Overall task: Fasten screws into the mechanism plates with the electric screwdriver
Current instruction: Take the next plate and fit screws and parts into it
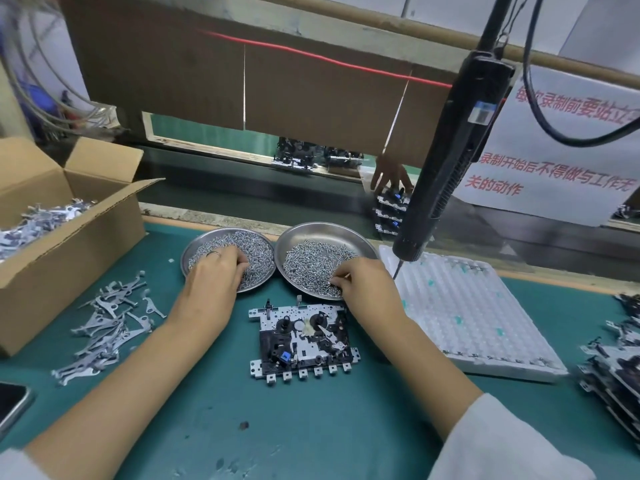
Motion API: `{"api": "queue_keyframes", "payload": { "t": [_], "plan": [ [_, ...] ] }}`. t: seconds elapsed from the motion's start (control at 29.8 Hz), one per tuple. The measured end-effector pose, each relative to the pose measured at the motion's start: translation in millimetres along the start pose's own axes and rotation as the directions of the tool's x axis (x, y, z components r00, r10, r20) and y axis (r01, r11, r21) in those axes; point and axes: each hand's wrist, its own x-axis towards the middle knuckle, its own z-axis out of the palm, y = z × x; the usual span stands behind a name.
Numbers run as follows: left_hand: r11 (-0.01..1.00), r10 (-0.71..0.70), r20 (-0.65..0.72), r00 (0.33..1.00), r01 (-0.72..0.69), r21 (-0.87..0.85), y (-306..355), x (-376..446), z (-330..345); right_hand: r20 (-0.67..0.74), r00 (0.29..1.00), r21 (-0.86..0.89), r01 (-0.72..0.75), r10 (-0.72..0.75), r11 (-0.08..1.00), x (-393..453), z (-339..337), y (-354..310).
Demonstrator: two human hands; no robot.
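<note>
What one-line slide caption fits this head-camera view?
Both hands, left and right, pick screws from two steel dishes above a mechanism plate; the electric screwdriver hangs unused.

Green mat (pixel 311 427) covers the bench. Far left on it: open carton (pixel 69 237) holding grey metal levers. Just beside the carton, a loose heap of the same levers (pixel 104 327) straight on the mat. Phone (pixel 10 407) at the left edge (only partly in view). Two round steel dishes side by side at the back, left dish (pixel 194 247) and right dish (pixel 332 232), both holding screws. Plate (pixel 303 341) lies flat in front of them, centre. White tray (pixel 467 313) to the right. Stack of plates (pixel 613 368) at the far right edge.
</note>
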Motion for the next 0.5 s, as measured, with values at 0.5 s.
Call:
{"api": "queue_keyframes", "payload": {
  "t": [0.5],
  "plan": [
    [0.986,0.002,-0.058,0.998,0.007,0.165,-1,2,-7,-0.172,0.985,0.282,0.041,0.008,0.958,-7,-7,4]
  ]
}}
